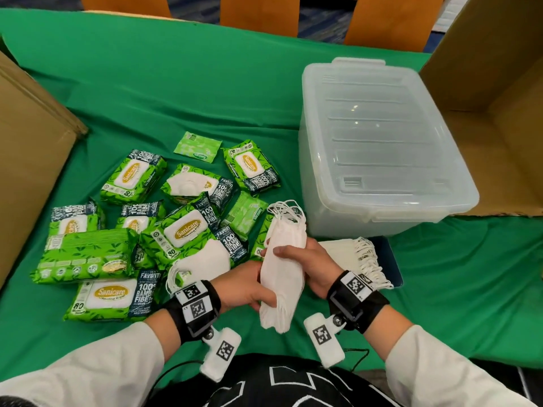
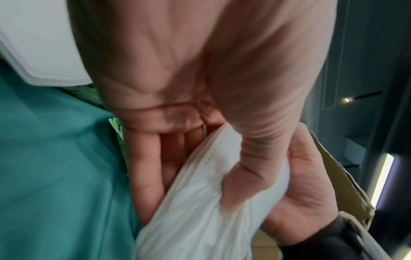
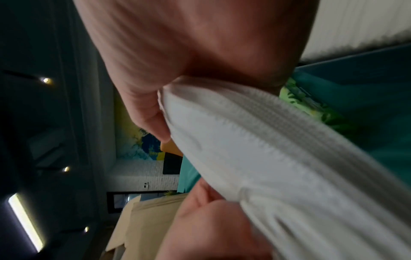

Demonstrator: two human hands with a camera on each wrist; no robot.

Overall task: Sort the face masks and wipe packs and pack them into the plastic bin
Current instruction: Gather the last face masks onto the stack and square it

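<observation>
The green table (image 1: 205, 83) took up most of the view, with cardboard boxes (image 1: 26, 160) on both sides. The plastic bin (image 1: 379, 142) sat on the right side of it with its lid on, so nothing could go in yet. Left of the bin was the heap of green wipe packs (image 1: 182, 227), all jumbled, with a few loose face masks (image 1: 211, 259) lying on top of them. A second pile of masks (image 1: 349, 251) lay just in front of the bin, beside the right wrist.

So this looked like the sorting step, masks first. Both hands were wrapped around one stack of masks (image 1: 283, 277) held up over the table: the left hand (image 1: 249, 289) gripped the near end, the right hand (image 1: 305, 268) curled around the middle. The wrist views were blurry, so I'm only fairly sure the thumbs were squeezing the stack flat.

My guess for the next move: square up the stack, set it with the other pile, grab the stray masks, and pop that lid off before packing.
</observation>
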